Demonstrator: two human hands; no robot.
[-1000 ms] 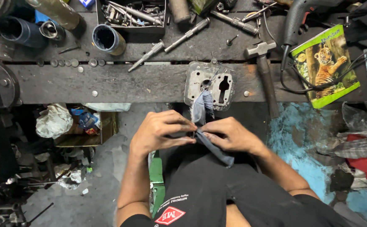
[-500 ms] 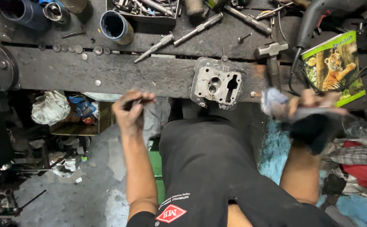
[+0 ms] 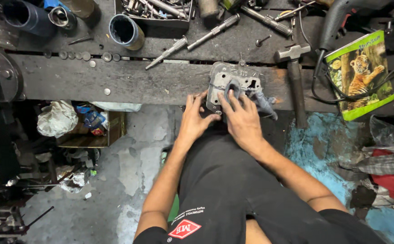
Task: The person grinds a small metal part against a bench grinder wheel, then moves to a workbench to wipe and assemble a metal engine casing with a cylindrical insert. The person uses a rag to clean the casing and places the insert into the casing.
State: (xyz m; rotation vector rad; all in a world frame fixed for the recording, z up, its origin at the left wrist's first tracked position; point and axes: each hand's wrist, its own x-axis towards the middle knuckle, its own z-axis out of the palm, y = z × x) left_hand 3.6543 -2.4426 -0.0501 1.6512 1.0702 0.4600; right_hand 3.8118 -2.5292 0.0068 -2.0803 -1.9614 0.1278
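Note:
A grey cast-metal engine part (image 3: 224,77) with openings lies at the front edge of the dark workbench (image 3: 129,81). My left hand (image 3: 194,118) rests against the part's left lower side, fingers on its edge. My right hand (image 3: 242,115) presses a grey-blue rag (image 3: 262,101) into one opening of the part, fingers curled over the cloth. The rag's loose end trails out to the right of the part.
A hammer (image 3: 294,72) lies right of the part, beside a green notebook with a tiger picture (image 3: 361,72) and a black cable. Behind are screwdrivers (image 3: 167,52), a tray of tools (image 3: 154,11), cylindrical cans (image 3: 125,30) and washers. Below left lie bags and clutter on the floor.
Both hands were together at my lap with the rag, then spread apart, the right swinging the rag out right. Now both are on the metal part, with the rag pushed into it.

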